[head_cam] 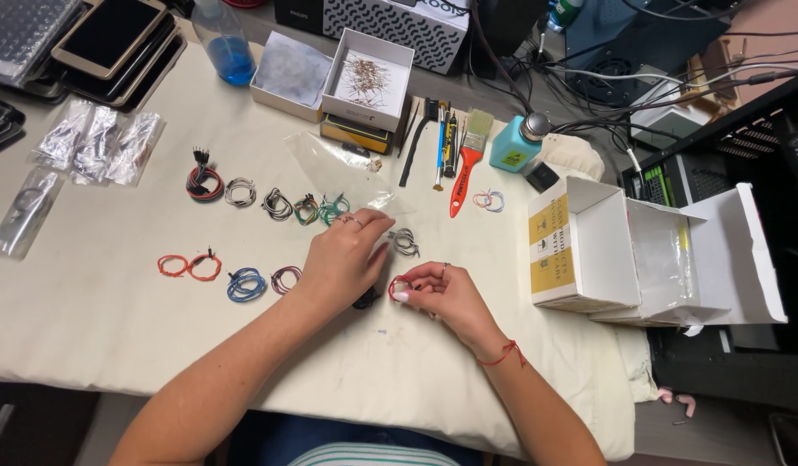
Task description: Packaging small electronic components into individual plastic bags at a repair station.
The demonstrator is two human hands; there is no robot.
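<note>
My left hand (343,257) and my right hand (442,293) meet over the cream cloth (97,302) near its middle. Between their fingertips is a small red wire coil (397,286), pinched by my right hand and touched by my left. A dark small object (365,300) lies just under my left hand. A grey wire coil (405,242) rests on the cloth right behind the hands. A red thread bracelet circles my right wrist.
Rows of small wire coils lie to the left: red (190,266), blue (245,285), purple (285,278), others (276,204) behind. An open white cardboard box (623,259) stands at right. A red-handled brush (468,164), tools, a teal bottle (513,148), small boxes and plastic bags sit along the back.
</note>
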